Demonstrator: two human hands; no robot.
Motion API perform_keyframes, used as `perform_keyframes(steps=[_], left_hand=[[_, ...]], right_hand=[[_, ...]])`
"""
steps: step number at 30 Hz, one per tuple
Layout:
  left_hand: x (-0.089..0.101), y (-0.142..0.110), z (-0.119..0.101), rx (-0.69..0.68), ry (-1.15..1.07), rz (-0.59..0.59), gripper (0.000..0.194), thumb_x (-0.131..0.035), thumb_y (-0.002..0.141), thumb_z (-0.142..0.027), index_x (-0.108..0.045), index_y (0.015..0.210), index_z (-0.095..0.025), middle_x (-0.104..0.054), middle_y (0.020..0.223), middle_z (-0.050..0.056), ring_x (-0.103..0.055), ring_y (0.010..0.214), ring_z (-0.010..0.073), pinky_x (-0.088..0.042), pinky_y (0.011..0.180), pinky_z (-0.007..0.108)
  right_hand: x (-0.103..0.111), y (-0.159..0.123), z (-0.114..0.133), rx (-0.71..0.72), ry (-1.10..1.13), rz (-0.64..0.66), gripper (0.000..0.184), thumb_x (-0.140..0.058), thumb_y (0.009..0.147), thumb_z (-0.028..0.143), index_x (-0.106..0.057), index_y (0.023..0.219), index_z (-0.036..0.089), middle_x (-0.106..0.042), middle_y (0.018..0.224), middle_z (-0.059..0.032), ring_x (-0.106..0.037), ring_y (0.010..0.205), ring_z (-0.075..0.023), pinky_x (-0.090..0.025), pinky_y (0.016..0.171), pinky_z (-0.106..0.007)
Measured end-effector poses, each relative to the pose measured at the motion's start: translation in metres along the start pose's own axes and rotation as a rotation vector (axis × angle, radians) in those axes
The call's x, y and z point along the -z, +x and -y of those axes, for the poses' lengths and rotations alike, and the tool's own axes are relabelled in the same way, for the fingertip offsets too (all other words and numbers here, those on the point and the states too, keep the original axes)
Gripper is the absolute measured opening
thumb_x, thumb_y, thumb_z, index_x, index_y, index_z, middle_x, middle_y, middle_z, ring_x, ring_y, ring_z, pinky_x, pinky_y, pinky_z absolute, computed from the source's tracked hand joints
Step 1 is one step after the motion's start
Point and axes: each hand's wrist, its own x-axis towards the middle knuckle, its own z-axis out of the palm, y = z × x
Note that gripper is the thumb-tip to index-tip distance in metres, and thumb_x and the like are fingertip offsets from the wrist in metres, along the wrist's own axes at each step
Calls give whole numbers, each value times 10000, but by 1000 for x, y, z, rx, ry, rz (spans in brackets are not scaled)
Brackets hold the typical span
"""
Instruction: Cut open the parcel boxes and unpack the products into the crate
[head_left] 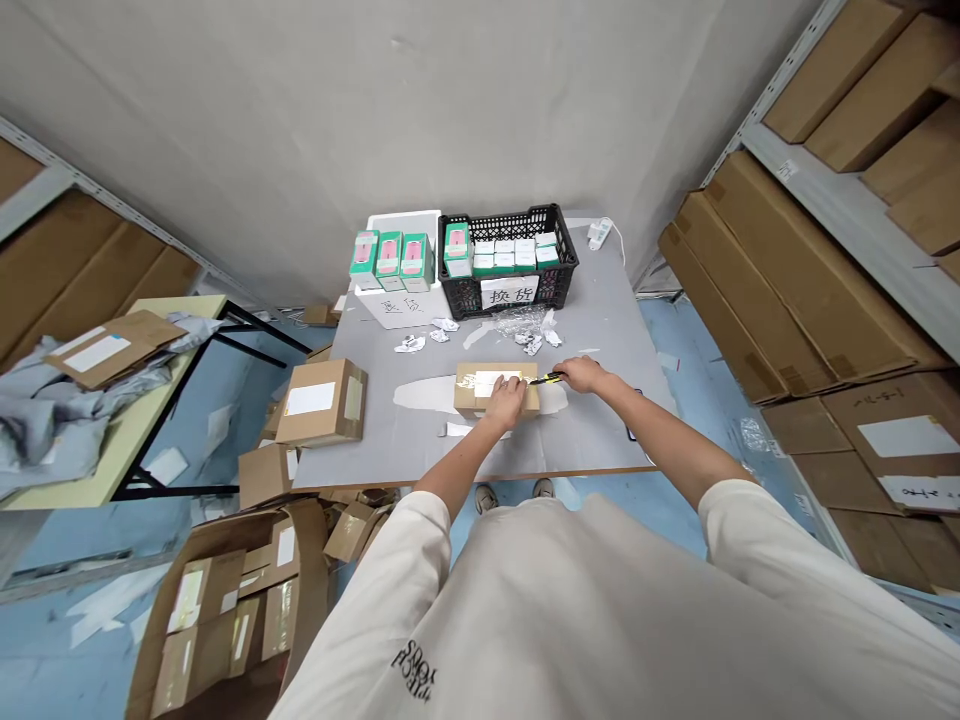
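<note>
A small cardboard box (pixel 466 398) with a white label and clear tape lies in front of me on the grey-covered table (pixel 405 455). My left hand (pixel 508 400) rests on top of this box, fingers stretched over the label. In my right hand (pixel 581 374) is a yellow and black utility knife (pixel 551 378), held with its tip at the box's right end. The fingers are wrapped around its handle, and the blade itself is too small to make out.
Behind are a black crate (pixel 504 292) and a white foam box (pixel 390 312), both with green-and-white cartons. Crumpled paper (pixel 410 344) lies nearby. A larger cardboard box (pixel 321 402) stands at the table's left edge. Shelves of cartons (pixel 810 270) flank the right, and a big carton (pixel 225 600) sits lower left.
</note>
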Motion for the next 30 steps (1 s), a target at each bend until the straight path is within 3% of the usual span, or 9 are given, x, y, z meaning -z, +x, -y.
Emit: perform_keyframes(steps=[6,14,20,30], left_hand=[[-2,-3,1,-26,-16,-29,715,-759,811,-221,-422,1438,-164,-542,1404,172,-577,1301,296,-194,1276,476],[-4,-4,2,-26,-40,-29,722,-761,802,-206,-419,1438,-189,-546,1398,168,-553,1338,298,-204,1272,491],[-9,-4,6,-50,-26,-38,706,-764,810,-218,-424,1428,-185,-549,1388,159,-579,1306,294,-220,1266,490],[-11,-6,7,-57,-43,-57,695,-768,810,-212,-433,1418,-179,-558,1370,159,-590,1299,295,-208,1273,489]], right_hand=[[-1,13,3,-8,65,49,312,-531,927,237,-745,1151,275,-762,1115,-92,-667,1029,-277,-428,838,-342],[-32,-6,-17,-79,648,224,249,-673,837,437,-757,951,232,-701,752,-14,-575,610,-146,-402,575,-253],[-57,-19,-19,-73,838,174,336,-706,775,506,-735,931,209,-709,752,-19,-592,630,-154,-414,551,-232],[-74,-38,-16,28,958,151,300,-617,825,486,-686,897,203,-685,775,2,-579,712,-163,-438,663,-247]])
